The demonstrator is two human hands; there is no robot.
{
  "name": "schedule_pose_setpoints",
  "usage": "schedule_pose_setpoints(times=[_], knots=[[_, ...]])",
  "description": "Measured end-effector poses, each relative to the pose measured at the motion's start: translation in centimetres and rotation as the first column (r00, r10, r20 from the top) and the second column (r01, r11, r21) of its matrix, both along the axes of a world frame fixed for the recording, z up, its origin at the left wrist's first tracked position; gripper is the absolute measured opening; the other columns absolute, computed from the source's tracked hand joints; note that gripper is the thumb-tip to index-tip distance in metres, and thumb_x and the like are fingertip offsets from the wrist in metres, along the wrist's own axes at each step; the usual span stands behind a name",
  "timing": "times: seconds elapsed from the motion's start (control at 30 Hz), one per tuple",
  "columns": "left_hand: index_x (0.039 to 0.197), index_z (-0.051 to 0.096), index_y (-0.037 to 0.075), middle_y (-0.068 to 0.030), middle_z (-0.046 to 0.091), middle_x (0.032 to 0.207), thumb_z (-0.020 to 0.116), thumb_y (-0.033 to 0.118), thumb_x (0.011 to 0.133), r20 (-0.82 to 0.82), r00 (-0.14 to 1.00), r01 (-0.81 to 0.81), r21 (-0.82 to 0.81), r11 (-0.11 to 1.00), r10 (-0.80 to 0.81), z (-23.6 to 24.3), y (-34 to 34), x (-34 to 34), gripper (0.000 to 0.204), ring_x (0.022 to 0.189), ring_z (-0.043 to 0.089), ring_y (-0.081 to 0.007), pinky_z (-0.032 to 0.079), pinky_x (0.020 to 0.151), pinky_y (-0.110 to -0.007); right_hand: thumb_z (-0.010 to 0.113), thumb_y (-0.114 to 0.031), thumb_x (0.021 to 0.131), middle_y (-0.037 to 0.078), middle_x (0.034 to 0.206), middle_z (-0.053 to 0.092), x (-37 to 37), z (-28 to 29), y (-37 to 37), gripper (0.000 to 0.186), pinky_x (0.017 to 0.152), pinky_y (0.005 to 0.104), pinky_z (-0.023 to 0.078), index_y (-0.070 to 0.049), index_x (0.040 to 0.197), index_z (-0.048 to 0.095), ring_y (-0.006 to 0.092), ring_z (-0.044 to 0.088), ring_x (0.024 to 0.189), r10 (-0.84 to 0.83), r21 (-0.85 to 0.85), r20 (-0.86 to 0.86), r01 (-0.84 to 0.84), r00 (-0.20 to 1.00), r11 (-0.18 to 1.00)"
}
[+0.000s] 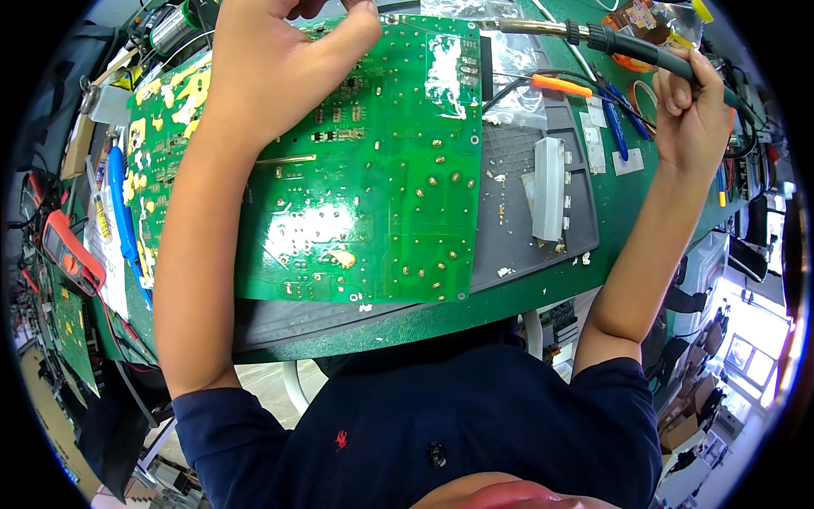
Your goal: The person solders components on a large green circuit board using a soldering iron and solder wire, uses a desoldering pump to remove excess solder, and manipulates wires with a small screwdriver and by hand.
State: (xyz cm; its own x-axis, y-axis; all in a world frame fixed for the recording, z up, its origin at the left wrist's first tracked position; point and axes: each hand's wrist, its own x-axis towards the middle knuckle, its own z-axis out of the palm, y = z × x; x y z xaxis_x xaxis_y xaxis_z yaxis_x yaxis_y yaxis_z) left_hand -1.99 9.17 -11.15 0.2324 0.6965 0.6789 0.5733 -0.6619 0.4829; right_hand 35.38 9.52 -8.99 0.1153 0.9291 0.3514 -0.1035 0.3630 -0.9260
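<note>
A large green circuit board [407,195] lies before me, solder side up, with yellowish glue blobs along its left part. My right hand [691,110] grips the dark handle of a soldering iron [627,45]. The iron's metal barrel points left, and its thin end reaches over the board's far edge, close to my left fingertips. My left hand [309,55] is over the far part of the board, thumb and fingers drawn together. Some of those fingers pass out of the top of the view, so what they hold is hidden.
Under the board is a grey mat [509,220] with a finned metal heat sink [549,188] and white crumbs. Beyond lie an orange-handled screwdriver [561,86], blue tweezers [615,127] and clear plastic bags [513,93]. At left are a solder spool [174,32] and a red multimeter [72,250].
</note>
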Motion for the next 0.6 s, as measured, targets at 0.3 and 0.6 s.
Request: schedule_pose_setpoints(times=[0.3,0.6], knots=[[0.075,0.063,0.000,-0.0054,0.049,0.068,0.069,0.006,0.075,-0.034,0.999,-0.008,0.023,1.000,0.009,-0.22,-0.08,0.27,0.008,0.065,0.048,-0.0147,0.037,0.061,-0.031,0.050,-0.017,0.107,-0.001,0.058,0.040,0.16,-0.27,-0.08,0.035,0.058,0.0261,0.031,0.014,0.100,0.065,0.0086,0.036,0.056,0.067,-0.003,0.053,-0.066,0.996,0.998],[0.075,0.063,-0.001,-0.0049,0.049,0.069,0.069,0.006,0.076,-0.027,1.000,-0.002,0.008,1.000,0.002,-0.37,-0.13,0.27,0.009,0.066,0.047,-0.0138,0.038,0.061,-0.030,0.051,-0.017,0.106,0.000,0.059,0.043,0.27,-0.44,-0.10,0.033,0.059,0.0272,0.032,0.011,0.100,0.066,0.0099,0.039,0.058,0.078,-0.027,0.083,-0.076,0.993,0.997]])
